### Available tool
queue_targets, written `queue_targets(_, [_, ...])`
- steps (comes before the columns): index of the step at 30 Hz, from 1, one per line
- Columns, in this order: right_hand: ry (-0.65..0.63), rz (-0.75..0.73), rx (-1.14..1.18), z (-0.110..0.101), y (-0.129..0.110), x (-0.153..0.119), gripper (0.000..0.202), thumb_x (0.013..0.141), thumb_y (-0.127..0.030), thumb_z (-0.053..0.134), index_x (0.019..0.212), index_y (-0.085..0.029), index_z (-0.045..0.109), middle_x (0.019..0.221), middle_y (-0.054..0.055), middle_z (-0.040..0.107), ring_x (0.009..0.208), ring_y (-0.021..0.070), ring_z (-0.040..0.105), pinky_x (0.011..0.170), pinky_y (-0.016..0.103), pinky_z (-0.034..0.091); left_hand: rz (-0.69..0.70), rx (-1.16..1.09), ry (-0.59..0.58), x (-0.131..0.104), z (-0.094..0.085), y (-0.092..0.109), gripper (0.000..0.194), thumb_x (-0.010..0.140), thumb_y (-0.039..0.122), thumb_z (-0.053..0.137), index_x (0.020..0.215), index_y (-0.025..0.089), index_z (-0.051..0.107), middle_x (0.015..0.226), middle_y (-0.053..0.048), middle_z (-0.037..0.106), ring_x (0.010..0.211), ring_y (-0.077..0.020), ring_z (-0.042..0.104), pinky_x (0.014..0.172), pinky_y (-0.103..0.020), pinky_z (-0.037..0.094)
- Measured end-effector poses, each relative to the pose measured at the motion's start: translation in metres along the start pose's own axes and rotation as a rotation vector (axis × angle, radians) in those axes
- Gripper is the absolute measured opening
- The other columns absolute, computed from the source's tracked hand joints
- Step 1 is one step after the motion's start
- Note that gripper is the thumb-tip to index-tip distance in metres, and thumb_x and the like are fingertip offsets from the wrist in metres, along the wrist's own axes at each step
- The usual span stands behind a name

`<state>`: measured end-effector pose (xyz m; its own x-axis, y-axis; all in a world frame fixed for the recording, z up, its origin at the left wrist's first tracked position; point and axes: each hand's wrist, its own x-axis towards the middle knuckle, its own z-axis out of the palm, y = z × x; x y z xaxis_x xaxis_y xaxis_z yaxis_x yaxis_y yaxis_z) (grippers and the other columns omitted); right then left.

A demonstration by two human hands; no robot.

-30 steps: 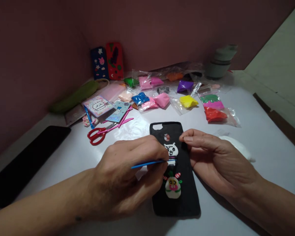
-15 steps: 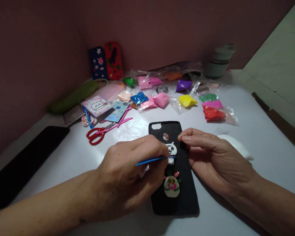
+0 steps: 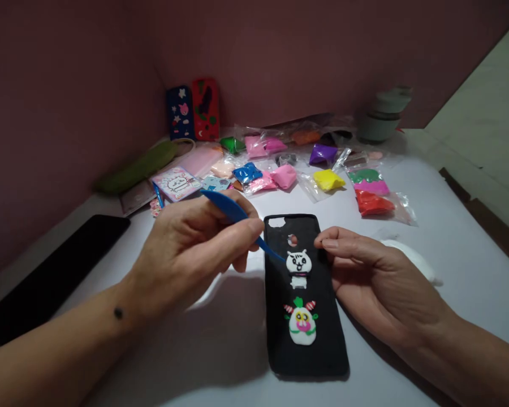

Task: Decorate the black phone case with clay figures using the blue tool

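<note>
A black phone case (image 3: 307,359) lies on the white table. On it are a white cat-like clay figure (image 3: 298,263) with a small body and, lower down, a round white figure (image 3: 303,327) with green, pink and yellow parts. My left hand (image 3: 203,243) pinches a blue tool (image 3: 227,204), whose thin tip is at the left edge of the cat's head. My right hand (image 3: 365,265) rests at the case's right edge, thumb and forefinger pressed together near the round hole; whether they hold anything is too small to tell.
Bagged clay lumps, such as a yellow one (image 3: 328,180) and a red one (image 3: 374,203), lie across the back. Two decorated cases (image 3: 206,110) lean on the wall. A black slab (image 3: 55,277) lies left, a white packet (image 3: 411,260) right, a grey container (image 3: 379,121) at the back.
My left hand has drawn back left and turned, uncovering the cat figure and bringing the tool's thin tip to its head. My right hand has stayed at the case. The view has shifted slightly.
</note>
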<state>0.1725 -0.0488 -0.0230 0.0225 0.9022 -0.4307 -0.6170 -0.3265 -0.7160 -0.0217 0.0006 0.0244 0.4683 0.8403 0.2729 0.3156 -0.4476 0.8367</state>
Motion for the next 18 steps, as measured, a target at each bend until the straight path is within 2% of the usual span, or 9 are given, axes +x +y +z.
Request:
queue_targets(3, [-0.003,-0.014,0.005,-0.0009,0.0006,0.0003,0.005,0.062,-0.015,0.072,0.06,-0.016,0.067,0.074,0.002,0.056,0.073,0.0142,0.047,0.067,0.026,0.04,-0.138,-0.092,-0.007,0.0038,-0.001,-0.0084,0.022,0.085,0.022,0.059,0.064,0.016,0.062,0.06,0.0,0.061,0.048,-0.0097,0.054,0.043,-0.022,0.044])
queue_targets(6, [-0.011,-0.018,0.005,-0.0019,0.0012,0.0012,0.004,0.063,-0.015,0.071,0.061,-0.017,0.069,0.077,0.002,0.056,0.077,0.0157,0.048,0.069,0.028,0.041,-0.205,-0.117,-0.062,0.0055,0.0013,-0.0123,0.021,0.085,0.025,0.056,0.066,0.017,0.062,0.053,0.001,0.057,0.043,-0.0103,0.051,0.039,-0.022,0.042])
queue_targets(13, [0.007,-0.014,-0.005,-0.0021,0.0011,0.0019,0.007,0.058,-0.017,0.075,0.061,-0.016,0.068,0.082,0.003,0.056,0.082,0.018,0.05,0.073,0.029,0.043,-0.223,-0.144,-0.119,0.0062,0.0054,-0.009,0.02,0.082,0.023,0.056,0.065,0.014,0.059,0.05,0.002,0.055,0.044,-0.0089,0.05,0.041,-0.02,0.04])
queue_targets(18, [0.013,-0.013,-0.027,-0.0011,-0.0002,0.0001,0.009,0.057,-0.018,0.075,0.06,-0.016,0.067,0.076,0.002,0.054,0.077,0.0162,0.049,0.068,0.027,0.043,-0.245,-0.249,-0.169,0.0052,0.0083,-0.007,0.016,0.083,0.022,0.058,0.068,0.014,0.061,0.057,0.003,0.057,0.048,-0.0061,0.051,0.045,-0.016,0.042])
